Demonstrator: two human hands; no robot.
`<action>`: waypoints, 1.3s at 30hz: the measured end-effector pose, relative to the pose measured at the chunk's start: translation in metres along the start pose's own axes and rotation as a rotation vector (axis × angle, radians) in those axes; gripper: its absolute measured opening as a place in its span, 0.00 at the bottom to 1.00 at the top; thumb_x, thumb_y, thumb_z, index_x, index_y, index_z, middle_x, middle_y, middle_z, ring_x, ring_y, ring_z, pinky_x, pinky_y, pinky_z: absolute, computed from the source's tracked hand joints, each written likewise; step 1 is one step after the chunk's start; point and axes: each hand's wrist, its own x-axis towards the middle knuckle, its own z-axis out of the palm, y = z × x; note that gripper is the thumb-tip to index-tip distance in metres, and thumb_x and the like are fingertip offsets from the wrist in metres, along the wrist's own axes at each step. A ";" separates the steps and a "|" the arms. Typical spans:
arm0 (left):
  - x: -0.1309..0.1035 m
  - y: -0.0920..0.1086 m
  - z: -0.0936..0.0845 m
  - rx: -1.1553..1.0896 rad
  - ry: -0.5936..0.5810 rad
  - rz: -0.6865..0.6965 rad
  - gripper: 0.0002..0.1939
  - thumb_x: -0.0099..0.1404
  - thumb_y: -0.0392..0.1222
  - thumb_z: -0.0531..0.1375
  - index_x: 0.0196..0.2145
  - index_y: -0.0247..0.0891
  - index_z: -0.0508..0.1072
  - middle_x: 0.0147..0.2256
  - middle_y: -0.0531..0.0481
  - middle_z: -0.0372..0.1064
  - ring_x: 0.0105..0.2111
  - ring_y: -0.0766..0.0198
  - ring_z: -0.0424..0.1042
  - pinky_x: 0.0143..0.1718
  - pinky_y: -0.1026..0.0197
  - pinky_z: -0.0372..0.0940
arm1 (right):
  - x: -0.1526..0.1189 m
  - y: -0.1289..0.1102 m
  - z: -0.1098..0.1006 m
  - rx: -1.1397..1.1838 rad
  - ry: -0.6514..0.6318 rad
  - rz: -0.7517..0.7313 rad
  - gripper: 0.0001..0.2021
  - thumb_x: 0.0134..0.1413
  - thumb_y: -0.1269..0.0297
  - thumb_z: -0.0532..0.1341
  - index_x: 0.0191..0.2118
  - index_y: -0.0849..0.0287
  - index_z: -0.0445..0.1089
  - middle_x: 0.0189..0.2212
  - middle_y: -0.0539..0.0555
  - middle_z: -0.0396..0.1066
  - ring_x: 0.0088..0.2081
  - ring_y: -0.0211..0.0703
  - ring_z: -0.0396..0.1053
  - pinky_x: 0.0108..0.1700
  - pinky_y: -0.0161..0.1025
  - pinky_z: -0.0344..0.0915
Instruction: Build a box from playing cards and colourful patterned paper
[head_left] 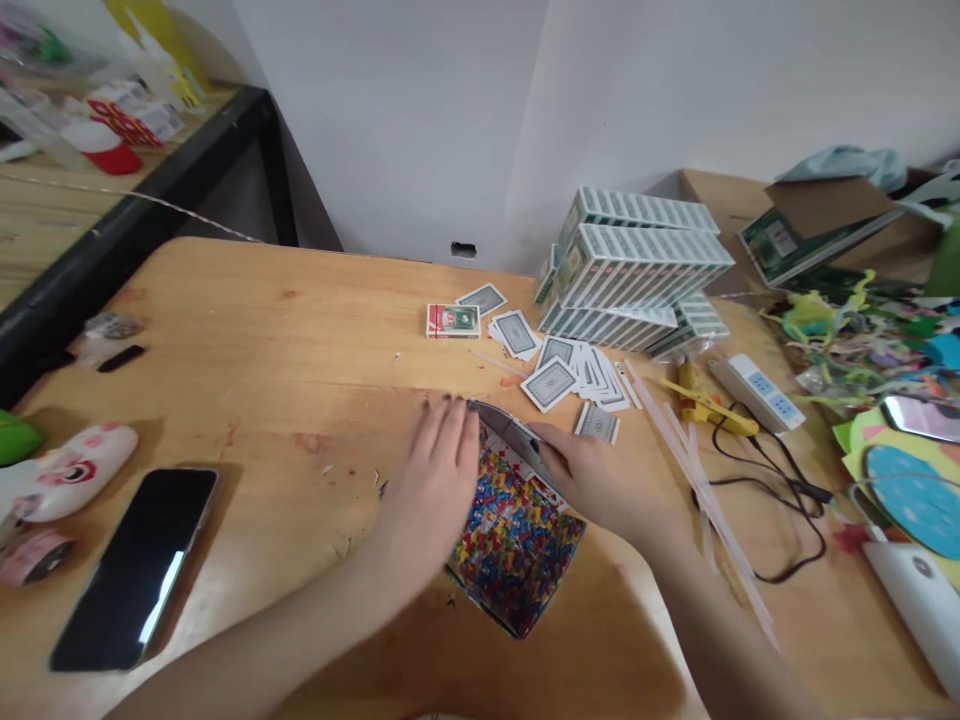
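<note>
A box-like thing with a multicoloured pattern [517, 540] is between my hands near the front of the table. Playing cards with red marks [514, 458] and a curved grey strip show along its upper edge. My left hand [435, 490] is closed over its left edge, fingers together and thumb hidden. At the upper right edge, my right hand [589, 470] grips the strip, thumb on the near side. Beyond my hands lie loose face-down playing cards [551, 383] and a card box [453, 320] with a red-and-green front. What lies under my palms is hidden.
Stacked card boxes [637, 265] stand by the wall. On the right are a yellow glue gun [705, 400], translucent glue sticks [690, 480], a power strip [757, 390] and a black cable [810, 530]. A phone [135, 570] and a white plush toy [82, 465] lie left.
</note>
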 end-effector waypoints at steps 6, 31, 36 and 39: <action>-0.013 0.044 0.013 -0.031 -0.401 -0.230 0.49 0.46 0.57 0.66 0.59 0.27 0.56 0.57 0.21 0.51 0.57 0.34 0.53 0.48 0.42 0.62 | 0.026 -0.019 -0.009 -0.300 -0.004 -0.063 0.23 0.62 0.58 0.43 0.61 0.54 0.48 0.38 0.58 0.74 0.33 0.49 0.73 0.27 0.35 0.59; -0.006 0.048 0.027 -0.042 -0.535 -0.249 0.52 0.44 0.53 0.68 0.61 0.33 0.51 0.58 0.21 0.46 0.58 0.30 0.48 0.45 0.37 0.61 | 0.043 0.014 0.022 0.021 -0.109 -0.232 0.25 0.63 0.60 0.41 0.64 0.58 0.42 0.30 0.57 0.73 0.29 0.45 0.71 0.30 0.37 0.65; -0.007 0.047 0.027 -0.038 -0.526 -0.247 0.49 0.46 0.52 0.67 0.61 0.34 0.52 0.59 0.22 0.47 0.58 0.31 0.48 0.45 0.38 0.61 | 0.044 0.017 0.025 0.063 -0.091 -0.253 0.24 0.63 0.60 0.42 0.63 0.57 0.42 0.37 0.59 0.73 0.33 0.45 0.72 0.34 0.39 0.66; -0.008 0.047 0.027 -0.050 -0.520 -0.244 0.52 0.44 0.53 0.68 0.61 0.33 0.52 0.58 0.21 0.47 0.58 0.30 0.48 0.45 0.37 0.61 | 0.045 0.017 0.025 0.073 -0.088 -0.263 0.23 0.63 0.61 0.42 0.62 0.57 0.44 0.43 0.60 0.72 0.38 0.45 0.72 0.38 0.40 0.67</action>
